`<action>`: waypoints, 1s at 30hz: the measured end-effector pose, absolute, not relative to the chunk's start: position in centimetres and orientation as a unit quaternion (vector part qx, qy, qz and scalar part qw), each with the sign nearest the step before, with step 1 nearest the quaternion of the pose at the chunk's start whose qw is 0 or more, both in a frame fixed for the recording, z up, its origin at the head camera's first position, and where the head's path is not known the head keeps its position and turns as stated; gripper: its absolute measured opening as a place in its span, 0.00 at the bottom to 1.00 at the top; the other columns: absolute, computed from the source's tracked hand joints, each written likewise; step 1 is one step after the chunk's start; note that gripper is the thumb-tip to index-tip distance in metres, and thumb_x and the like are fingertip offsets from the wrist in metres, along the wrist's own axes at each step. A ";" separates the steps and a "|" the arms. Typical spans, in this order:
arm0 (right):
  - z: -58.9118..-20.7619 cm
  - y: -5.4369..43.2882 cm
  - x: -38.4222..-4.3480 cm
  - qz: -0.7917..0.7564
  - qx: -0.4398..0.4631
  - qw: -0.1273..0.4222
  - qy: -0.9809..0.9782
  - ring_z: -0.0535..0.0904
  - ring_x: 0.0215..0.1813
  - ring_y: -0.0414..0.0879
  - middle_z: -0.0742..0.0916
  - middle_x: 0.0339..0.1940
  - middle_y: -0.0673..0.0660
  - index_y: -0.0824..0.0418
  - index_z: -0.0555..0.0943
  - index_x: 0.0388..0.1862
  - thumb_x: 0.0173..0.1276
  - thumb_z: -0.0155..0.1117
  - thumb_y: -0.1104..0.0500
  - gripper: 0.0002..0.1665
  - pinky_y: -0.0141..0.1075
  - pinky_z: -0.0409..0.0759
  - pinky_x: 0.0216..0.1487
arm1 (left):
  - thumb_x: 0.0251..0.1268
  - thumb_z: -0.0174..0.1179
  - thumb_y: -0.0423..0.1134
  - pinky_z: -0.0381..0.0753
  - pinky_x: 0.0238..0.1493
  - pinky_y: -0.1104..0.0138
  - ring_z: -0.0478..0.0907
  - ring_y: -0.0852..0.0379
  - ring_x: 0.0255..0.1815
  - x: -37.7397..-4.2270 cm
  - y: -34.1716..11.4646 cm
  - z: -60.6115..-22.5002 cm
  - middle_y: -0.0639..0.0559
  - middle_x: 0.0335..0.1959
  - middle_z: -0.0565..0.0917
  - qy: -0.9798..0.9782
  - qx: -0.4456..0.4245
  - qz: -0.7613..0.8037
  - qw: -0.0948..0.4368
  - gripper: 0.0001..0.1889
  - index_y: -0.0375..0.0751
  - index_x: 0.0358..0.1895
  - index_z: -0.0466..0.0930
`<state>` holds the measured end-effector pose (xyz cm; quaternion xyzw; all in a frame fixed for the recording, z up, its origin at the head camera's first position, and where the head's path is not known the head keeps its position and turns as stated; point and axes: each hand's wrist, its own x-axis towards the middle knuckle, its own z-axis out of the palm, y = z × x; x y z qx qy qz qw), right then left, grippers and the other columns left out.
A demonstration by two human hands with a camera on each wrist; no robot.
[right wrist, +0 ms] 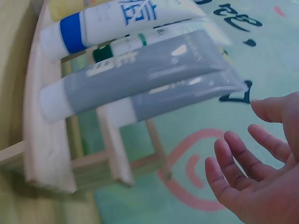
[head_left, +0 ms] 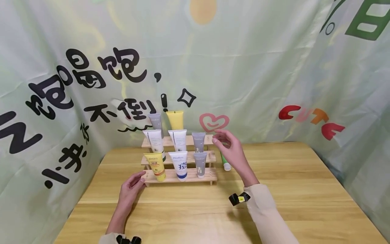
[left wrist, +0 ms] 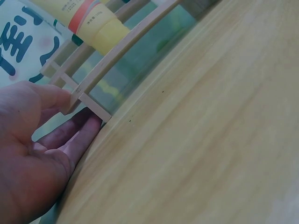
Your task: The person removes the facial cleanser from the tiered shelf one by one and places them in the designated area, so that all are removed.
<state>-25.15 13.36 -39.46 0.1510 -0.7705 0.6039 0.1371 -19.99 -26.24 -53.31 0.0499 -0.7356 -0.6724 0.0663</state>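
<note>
A three-step wooden display stand [head_left: 189, 181] holds several squeeze tubes. My left hand [head_left: 131, 189] grips the left end of its lowest step, with fingers around the plank end and leg in the left wrist view. On that step stand a yellow tube [head_left: 156, 166], a white tube with a blue cap [head_left: 179, 166] and a grey tube [head_left: 200, 165]. Two white tubes and another grey tube [head_left: 198, 141] occupy the middle step. A grey tube [head_left: 155, 121] and a yellow tube [head_left: 175, 120] are on top. My right hand [head_left: 231, 150], empty with loosely bent fingers, hovers beside the stand's right end.
A green tube with a white cap [head_left: 226, 164] is on the table right of the stand, partly hidden by my right hand. The wooden table [head_left: 195, 217] backs onto a printed cloth curtain [head_left: 250, 74] with lettering and a heart.
</note>
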 end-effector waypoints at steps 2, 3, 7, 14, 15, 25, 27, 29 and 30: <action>-38.7 12.9 -25.3 0.602 0.169 0.139 -0.768 0.81 0.56 0.50 0.85 0.54 0.58 0.56 0.78 0.66 0.76 0.67 0.52 0.24 0.52 0.82 0.61 | 0.77 0.61 0.38 0.84 0.54 0.71 0.79 0.65 0.56 -20.0 -26.3 -53.3 0.38 0.66 0.76 -0.736 0.051 -0.672 0.064 0.21 0.32 0.66 0.76; -38.3 12.7 -25.3 0.601 0.177 0.139 -0.767 0.81 0.57 0.50 0.84 0.55 0.59 0.56 0.78 0.66 0.76 0.67 0.52 0.23 0.51 0.82 0.61 | 0.77 0.61 0.38 0.84 0.54 0.71 0.79 0.65 0.55 -19.9 -26.3 -53.3 0.39 0.65 0.77 -0.737 0.051 -0.671 0.064 0.20 0.32 0.66 0.77; -36.8 11.6 -25.7 0.596 0.197 0.136 -0.767 0.81 0.58 0.50 0.84 0.57 0.64 0.56 0.78 0.67 0.75 0.67 0.54 0.24 0.47 0.83 0.61 | 0.76 0.62 0.38 0.85 0.53 0.71 0.80 0.65 0.53 -19.8 -26.3 -53.5 0.42 0.62 0.79 -0.738 0.044 -0.669 0.074 0.20 0.31 0.65 0.77; -34.4 10.2 -26.9 0.597 0.219 0.134 -0.760 0.80 0.60 0.53 0.84 0.57 0.64 0.62 0.77 0.67 0.74 0.68 0.58 0.25 0.48 0.80 0.64 | 0.76 0.62 0.39 0.85 0.51 0.71 0.81 0.65 0.52 -19.9 -26.3 -53.6 0.43 0.59 0.81 -0.740 0.033 -0.666 0.083 0.21 0.29 0.64 0.77; -34.1 10.1 -27.1 0.599 0.223 0.133 -0.757 0.80 0.60 0.54 0.84 0.57 0.65 0.63 0.76 0.67 0.74 0.68 0.59 0.25 0.48 0.80 0.65 | 0.76 0.62 0.39 0.85 0.52 0.71 0.81 0.65 0.52 -19.9 -26.3 -53.5 0.43 0.60 0.80 -0.740 0.035 -0.667 0.080 0.21 0.30 0.64 0.77; -31.5 7.8 -29.3 0.584 0.229 0.077 -0.775 0.80 0.61 0.55 0.82 0.62 0.65 0.60 0.73 0.70 0.74 0.68 0.58 0.28 0.47 0.80 0.63 | 0.76 0.62 0.40 0.84 0.53 0.70 0.79 0.65 0.55 -20.0 -26.5 -53.5 0.40 0.63 0.78 -0.736 0.048 -0.672 0.067 0.21 0.32 0.65 0.77; -31.2 7.3 -29.8 0.576 0.230 0.069 -0.781 0.80 0.60 0.55 0.83 0.62 0.65 0.60 0.73 0.71 0.73 0.68 0.59 0.29 0.46 0.81 0.63 | 0.76 0.62 0.40 0.84 0.53 0.71 0.80 0.65 0.54 -20.0 -26.5 -53.4 0.39 0.64 0.78 -0.736 0.048 -0.672 0.066 0.21 0.32 0.65 0.77; -30.9 6.8 -30.2 0.569 0.232 0.067 -0.786 0.81 0.59 0.55 0.83 0.61 0.64 0.61 0.74 0.70 0.72 0.69 0.61 0.29 0.45 0.81 0.62 | 0.76 0.62 0.40 0.84 0.53 0.71 0.80 0.65 0.54 -20.0 -26.5 -53.4 0.39 0.64 0.78 -0.736 0.047 -0.672 0.067 0.21 0.32 0.65 0.77; -30.7 6.5 -30.3 0.564 0.231 0.065 -0.790 0.81 0.59 0.54 0.84 0.60 0.63 0.61 0.74 0.70 0.72 0.70 0.61 0.29 0.45 0.82 0.61 | 0.76 0.62 0.39 0.84 0.53 0.71 0.80 0.65 0.54 -20.0 -26.5 -53.4 0.39 0.63 0.78 -0.735 0.047 -0.673 0.068 0.21 0.32 0.65 0.77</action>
